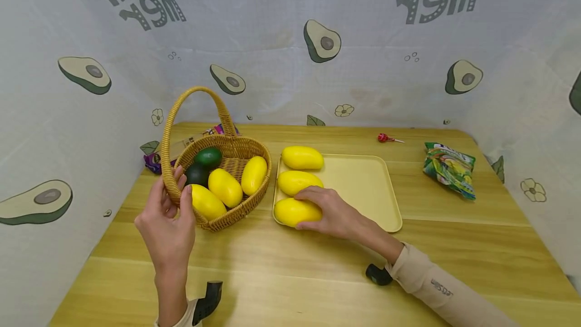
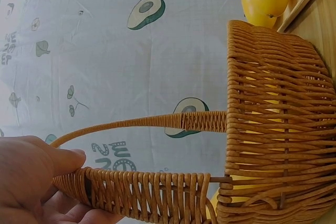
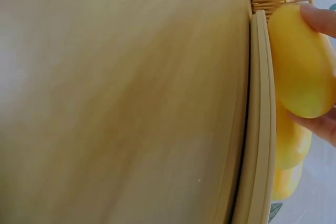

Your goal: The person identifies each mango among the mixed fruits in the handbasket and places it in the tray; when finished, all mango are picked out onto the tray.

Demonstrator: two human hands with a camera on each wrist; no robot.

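Note:
In the head view my left hand (image 1: 168, 216) grips the near side of the handle of a wicker basket (image 1: 245, 208). The left wrist view shows thumb and fingers around that woven handle (image 2: 147, 190). Inside the basket lie several yellow mangoes (image 1: 225, 187) and two dark green avocados (image 1: 209, 157). My right hand (image 1: 333, 211) holds the nearest mango (image 1: 295, 212) on a pale yellow tray (image 1: 363, 185), thumb on its near side and fingers over the far side. Two more mangoes (image 1: 301, 158) lie behind it in a column along the tray's left edge.
A green snack bag (image 1: 450, 169) lies at the right of the wooden table (image 1: 290, 286), and a red lollipop (image 1: 384, 138) at the back. Behind the basket is a purple-ended package (image 1: 153, 163), partly hidden. A printed cloth (image 1: 272, 39) hangs around the table's back and sides.

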